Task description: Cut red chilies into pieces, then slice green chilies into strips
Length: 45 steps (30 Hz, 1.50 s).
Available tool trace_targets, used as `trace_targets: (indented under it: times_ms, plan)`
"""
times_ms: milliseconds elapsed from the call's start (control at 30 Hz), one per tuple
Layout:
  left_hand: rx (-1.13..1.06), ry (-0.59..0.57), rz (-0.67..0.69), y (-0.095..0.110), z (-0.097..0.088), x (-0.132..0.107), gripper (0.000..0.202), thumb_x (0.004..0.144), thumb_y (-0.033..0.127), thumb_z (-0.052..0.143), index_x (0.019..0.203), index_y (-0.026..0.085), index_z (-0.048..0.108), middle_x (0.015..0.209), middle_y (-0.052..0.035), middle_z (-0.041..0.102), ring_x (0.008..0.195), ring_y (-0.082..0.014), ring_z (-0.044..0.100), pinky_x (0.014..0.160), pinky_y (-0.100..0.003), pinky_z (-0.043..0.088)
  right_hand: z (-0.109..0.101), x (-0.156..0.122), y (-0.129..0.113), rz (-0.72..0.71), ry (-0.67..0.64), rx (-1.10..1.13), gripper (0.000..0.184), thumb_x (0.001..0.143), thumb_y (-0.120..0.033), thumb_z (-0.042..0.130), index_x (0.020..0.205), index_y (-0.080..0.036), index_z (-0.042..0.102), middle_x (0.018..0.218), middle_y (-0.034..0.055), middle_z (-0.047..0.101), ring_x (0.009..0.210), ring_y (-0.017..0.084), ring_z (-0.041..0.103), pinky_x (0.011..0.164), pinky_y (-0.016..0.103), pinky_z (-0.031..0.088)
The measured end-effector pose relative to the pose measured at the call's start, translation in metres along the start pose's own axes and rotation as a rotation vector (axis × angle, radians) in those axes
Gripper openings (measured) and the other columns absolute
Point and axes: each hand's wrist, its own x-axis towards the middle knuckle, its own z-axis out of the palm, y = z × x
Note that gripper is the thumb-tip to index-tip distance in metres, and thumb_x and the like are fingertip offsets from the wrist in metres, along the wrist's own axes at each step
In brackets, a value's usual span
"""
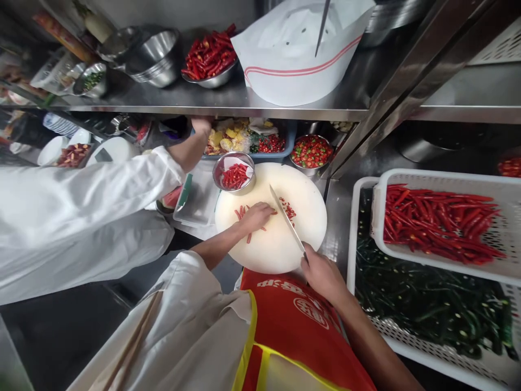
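On a round white cutting board (272,255), my left hand (257,216) is closed over red chili peppers (241,212), its fingertips close to the blade. A few chilies stick out around that hand, partly hidden by it. My right hand (323,271) grips the handle of a kitchen knife (290,224), whose blade slants up and left across the board. Chopped chili pieces (288,209) lie just right of the blade. At the board's upper left edge, a metal bowl (216,179) holds more red chilies on something white.
A co-worker's arm (193,146) reaches from the left under the steel shelf (163,100). A blue tray (290,138) and a bowl of chopped chilies (311,151) stand behind the board. To the right, a white basket of red chilies (439,222) overlaps one with green peppers (427,304).
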Motion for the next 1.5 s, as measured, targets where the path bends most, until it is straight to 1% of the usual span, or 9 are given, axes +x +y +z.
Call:
trace_targets:
  times_ms: [233,367,467,567,667,900,1200,1367,1500]
  plan:
    - [-0.013,0.583,-0.308,-0.045,-0.088,0.003,0.02,0.089,0.017,0.053,0.105,0.018,0.066,0.106,-0.0077,0.065,0.105,-0.0212,0.058,0.097,-0.037,0.047,0.014,-0.013,0.014,0.033,0.025,0.111,0.044,0.095,-0.029,0.035,0.135,-0.016,0.049,0.103,0.0126,0.074,0.093,0.028,0.07,0.074,0.032,0.044]
    - [0.045,0.624,-0.433,-0.066,-0.112,-0.002,0.021,0.088,0.022,0.057,0.106,0.016,0.065,0.111,-0.01,0.063,0.107,-0.0233,0.058,0.098,-0.039,0.047,0.013,-0.018,0.016,-0.006,0.049,0.153,0.045,0.094,-0.03,0.036,0.135,-0.017,0.05,0.108,0.0125,0.074,0.097,0.028,0.069,0.077,0.032,0.046]
    - [0.033,0.479,-0.274,-0.049,-0.094,-0.017,0.018,0.091,0.024,0.054,0.104,0.018,0.066,0.11,-0.0086,0.063,0.108,-0.022,0.057,0.099,-0.038,0.045,0.014,-0.026,0.019,-0.024,0.017,0.221,0.045,0.094,-0.033,0.036,0.134,-0.018,0.052,0.106,0.0099,0.075,0.097,0.027,0.07,0.078,0.031,0.048]
    - [0.002,0.086,-0.078,-0.026,-0.064,-0.032,0.016,0.088,0.026,0.059,0.099,0.019,0.068,0.105,-0.007,0.064,0.102,-0.0209,0.059,0.094,-0.036,0.046,0.018,-0.034,0.02,-0.031,-0.042,0.31,0.046,0.093,-0.038,0.036,0.13,-0.019,0.054,0.104,0.008,0.075,0.098,0.025,0.07,0.078,0.03,0.05]
    - [0.059,-0.138,-0.121,-0.015,-0.039,-0.043,0.016,0.084,0.026,0.063,0.097,0.019,0.07,0.106,-0.0083,0.063,0.101,-0.0232,0.059,0.091,-0.037,0.046,0.025,-0.037,0.02,-0.005,-0.079,0.356,0.049,0.092,-0.042,0.035,0.129,-0.018,0.055,0.103,0.0085,0.076,0.096,0.026,0.071,0.079,0.033,0.051]
    - [0.055,-0.098,-0.273,-0.017,-0.022,-0.056,0.027,0.09,0.014,0.05,0.108,0.021,0.069,0.108,-0.0058,0.067,0.107,-0.0213,0.059,0.091,-0.034,0.043,0.041,-0.031,0.03,0.032,-0.042,0.391,0.059,0.088,-0.051,0.036,0.129,-0.013,0.055,0.12,0.0153,0.07,0.112,0.027,0.066,0.093,0.033,0.05]
    - [-0.188,0.093,-0.152,-0.004,-0.024,-0.051,0.028,0.092,0.015,0.048,0.114,0.02,0.064,0.103,-0.0068,0.067,0.102,-0.0192,0.062,0.091,-0.031,0.047,0.042,-0.024,0.033,0.081,-0.058,0.354,0.049,0.084,-0.053,0.042,0.122,-0.024,0.056,0.107,0.01,0.075,0.103,0.03,0.07,0.085,0.036,0.054]
    - [-0.339,0.04,-0.051,-0.009,-0.015,-0.049,0.02,0.091,0.014,0.05,0.102,0.02,0.066,0.102,-0.0061,0.066,0.101,-0.0185,0.063,0.091,-0.03,0.048,0.039,-0.029,0.018,0.099,-0.051,0.304,0.049,0.087,-0.051,0.042,0.125,-0.023,0.055,0.109,0.0099,0.075,0.101,0.028,0.071,0.083,0.033,0.053]
    - [-0.648,0.2,-0.173,-0.019,-0.004,-0.044,0.025,0.089,0.013,0.052,0.11,0.019,0.062,0.102,-0.0051,0.064,0.094,-0.0158,0.063,0.085,-0.029,0.05,0.037,-0.035,-0.005,0.152,-0.015,0.298,0.05,0.088,-0.05,0.039,0.123,-0.019,0.054,0.106,0.012,0.075,0.094,0.028,0.071,0.078,0.034,0.052]
